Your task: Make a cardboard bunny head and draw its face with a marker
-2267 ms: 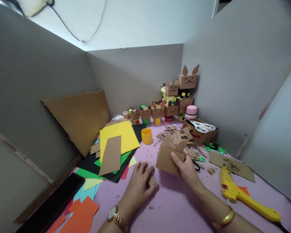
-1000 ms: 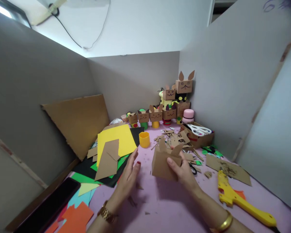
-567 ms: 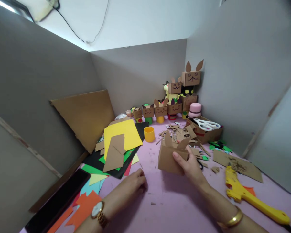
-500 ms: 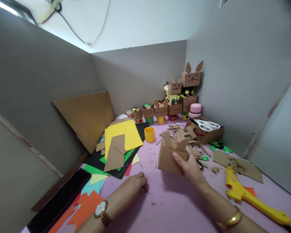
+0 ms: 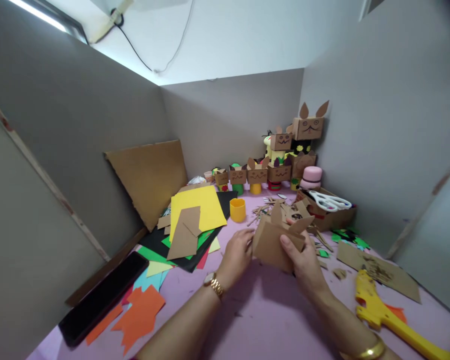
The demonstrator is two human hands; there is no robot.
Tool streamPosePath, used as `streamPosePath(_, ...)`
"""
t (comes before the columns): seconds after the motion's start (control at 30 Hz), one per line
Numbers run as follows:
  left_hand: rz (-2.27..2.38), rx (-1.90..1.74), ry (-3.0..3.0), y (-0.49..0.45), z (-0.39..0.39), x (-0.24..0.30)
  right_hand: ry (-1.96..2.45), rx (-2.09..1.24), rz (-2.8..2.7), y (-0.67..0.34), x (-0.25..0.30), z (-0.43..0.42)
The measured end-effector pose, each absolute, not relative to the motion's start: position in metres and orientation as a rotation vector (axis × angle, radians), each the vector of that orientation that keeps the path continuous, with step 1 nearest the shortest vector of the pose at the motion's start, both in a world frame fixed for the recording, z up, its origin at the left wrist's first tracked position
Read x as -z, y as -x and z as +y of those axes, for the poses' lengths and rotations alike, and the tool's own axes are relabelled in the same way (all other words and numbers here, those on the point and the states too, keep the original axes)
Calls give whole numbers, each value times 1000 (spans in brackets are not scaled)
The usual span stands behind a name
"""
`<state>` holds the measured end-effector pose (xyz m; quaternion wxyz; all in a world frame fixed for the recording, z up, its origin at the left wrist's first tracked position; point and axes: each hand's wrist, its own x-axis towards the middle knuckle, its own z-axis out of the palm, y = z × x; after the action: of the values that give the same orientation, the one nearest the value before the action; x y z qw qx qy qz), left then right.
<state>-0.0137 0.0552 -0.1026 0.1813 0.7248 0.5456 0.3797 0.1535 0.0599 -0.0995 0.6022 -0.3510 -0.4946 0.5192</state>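
Observation:
Both of my hands are on a small brown cardboard box (image 5: 270, 242) with two pointed ears on top, held just above the pink table (image 5: 262, 320). My right hand (image 5: 303, 262) grips its right side, thumb across the front face. My left hand (image 5: 238, 255) closes on its left edge, fingers curled against the side. A gold watch is on my left wrist and a gold bangle on my right.
A yellow glue gun (image 5: 390, 320) lies at the right. Coloured paper sheets (image 5: 197, 212) with brown cardboard pieces lie at the left, beside a yellow cup (image 5: 238, 210). Cardboard animal figures (image 5: 281, 160) stand at the back. White scissors (image 5: 330, 201) rest on a cardboard tray, with scraps around. A black phone (image 5: 103, 297) is at the near left.
My left hand has lifted off the table in front of me and come up to the left side of the eared box. My right hand has kept hold of the box throughout.

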Motion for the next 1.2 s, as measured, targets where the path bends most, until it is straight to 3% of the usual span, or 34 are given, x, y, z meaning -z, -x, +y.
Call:
streamPosePath(0.2,1531,-1262,-1644,36,31,117,728,-1335,-1169,-149,99,54)
streamPosePath(0.33,1272,-1355,-1523,33,18,111,757,-1425,-1238,-139,110,50)
streamPosePath(0.67,1226,-1326,-1376,31,3,126,758,-1532,-1377,-127,128,45)
streamPosePath(1.2,1128,-1369,-1150,26,-1,109,681,-1626,-1387,-123,131,37)
